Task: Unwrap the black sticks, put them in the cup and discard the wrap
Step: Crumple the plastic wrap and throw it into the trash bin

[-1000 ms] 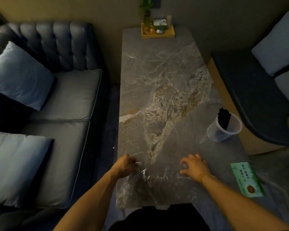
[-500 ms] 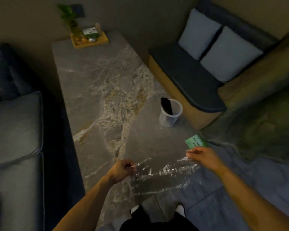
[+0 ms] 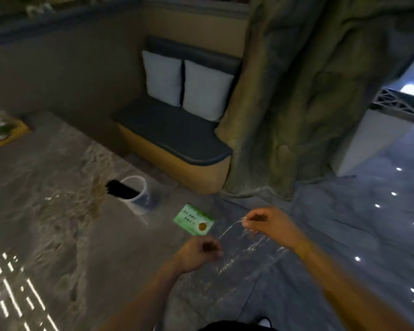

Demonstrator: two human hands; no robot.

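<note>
The black sticks (image 3: 121,190) stand bunched in a clear plastic cup (image 3: 141,198) on the marble table (image 3: 58,223), leaning left. A sheet of clear plastic wrap (image 3: 245,244) hangs stretched between my hands, past the table's right edge and over the floor. My left hand (image 3: 197,254) pinches its lower left corner. My right hand (image 3: 265,223) pinches its upper right corner, a little higher and farther right. The frame is blurred by motion.
A green card (image 3: 193,222) lies at the table's right edge beside the cup. A wooden tray (image 3: 6,133) sits at the table's far left. A dark bench with two pale cushions (image 3: 184,87) stands behind, then a rock-like pillar (image 3: 296,91) and a white bin (image 3: 378,134).
My view has swung far to the right. Both hands carried the wrap up off the table and rightward, out over the floor, and came closer together. The cup with sticks stayed put.
</note>
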